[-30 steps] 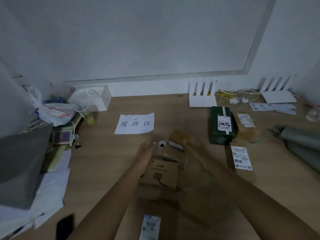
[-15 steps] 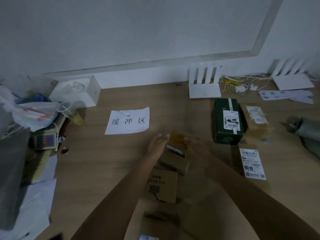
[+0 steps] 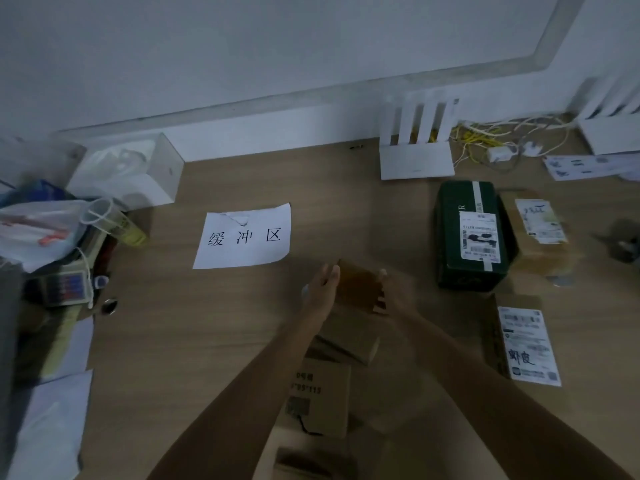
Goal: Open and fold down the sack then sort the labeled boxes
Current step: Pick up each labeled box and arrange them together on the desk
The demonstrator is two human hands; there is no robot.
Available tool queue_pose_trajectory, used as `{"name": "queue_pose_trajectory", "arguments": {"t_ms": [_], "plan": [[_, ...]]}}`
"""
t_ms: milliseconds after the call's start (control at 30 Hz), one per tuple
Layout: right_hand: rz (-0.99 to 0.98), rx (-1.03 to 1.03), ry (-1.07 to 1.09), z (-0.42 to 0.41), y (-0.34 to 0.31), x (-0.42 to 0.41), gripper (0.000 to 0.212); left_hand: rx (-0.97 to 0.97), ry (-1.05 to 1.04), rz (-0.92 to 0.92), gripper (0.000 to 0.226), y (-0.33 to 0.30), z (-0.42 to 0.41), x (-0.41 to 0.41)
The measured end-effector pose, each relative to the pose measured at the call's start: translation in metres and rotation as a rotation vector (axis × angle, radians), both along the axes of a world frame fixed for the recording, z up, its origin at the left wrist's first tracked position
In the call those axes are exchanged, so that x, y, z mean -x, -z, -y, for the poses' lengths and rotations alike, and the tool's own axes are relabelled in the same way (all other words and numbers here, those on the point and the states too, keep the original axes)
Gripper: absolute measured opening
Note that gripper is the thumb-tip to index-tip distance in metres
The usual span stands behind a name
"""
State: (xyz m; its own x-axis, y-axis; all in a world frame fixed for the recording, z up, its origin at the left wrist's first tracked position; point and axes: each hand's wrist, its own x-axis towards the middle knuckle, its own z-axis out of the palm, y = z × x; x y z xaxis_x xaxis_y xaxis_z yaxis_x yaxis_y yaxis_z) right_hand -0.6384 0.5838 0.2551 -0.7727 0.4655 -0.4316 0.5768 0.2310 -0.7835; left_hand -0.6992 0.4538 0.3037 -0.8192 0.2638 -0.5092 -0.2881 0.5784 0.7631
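Note:
A small brown box (image 3: pixel 358 285) is held above the table between my two hands. My left hand (image 3: pixel 322 289) presses its left side with straight fingers. My right hand (image 3: pixel 398 294) grips its right side, thumb up, fingers hidden behind it. Below them lie another brown box (image 3: pixel 346 337), a printed cardboard box (image 3: pixel 320 396) and one more box (image 3: pixel 304 462) at the bottom edge. To the right sit a dark green labeled box (image 3: pixel 471 237), a brown labeled box (image 3: pixel 536 230) and a flat parcel with a white label (image 3: pixel 530 344). The grey sack's end (image 3: pixel 623 244) shows at the right edge.
A paper sign with three characters (image 3: pixel 244 235) lies left of my hands. Two white routers (image 3: pixel 415 143) (image 3: pixel 609 126) and cables stand by the wall. Bags, a cup, a scale (image 3: pixel 65 289) and papers crowd the table's left side.
My hands closed in on the small brown box and lifted it off the pile. The view shifted left and nearer to the table.

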Motion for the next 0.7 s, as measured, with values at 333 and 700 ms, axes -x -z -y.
{"name": "queue_pose_trajectory", "arguments": {"t_ms": [333, 700], "plan": [[-0.359, 0.135, 0.102, 0.023, -0.102, -0.020, 0.023, -0.273, -0.101, -0.123, 0.056, -0.090, 0.039, -0.029], [-0.640, 0.004, 0.099, 0.126, -0.232, -0.110, 0.055, -0.535, 0.019, -0.303, 0.039, -0.182, 0.142, -0.092]]}}
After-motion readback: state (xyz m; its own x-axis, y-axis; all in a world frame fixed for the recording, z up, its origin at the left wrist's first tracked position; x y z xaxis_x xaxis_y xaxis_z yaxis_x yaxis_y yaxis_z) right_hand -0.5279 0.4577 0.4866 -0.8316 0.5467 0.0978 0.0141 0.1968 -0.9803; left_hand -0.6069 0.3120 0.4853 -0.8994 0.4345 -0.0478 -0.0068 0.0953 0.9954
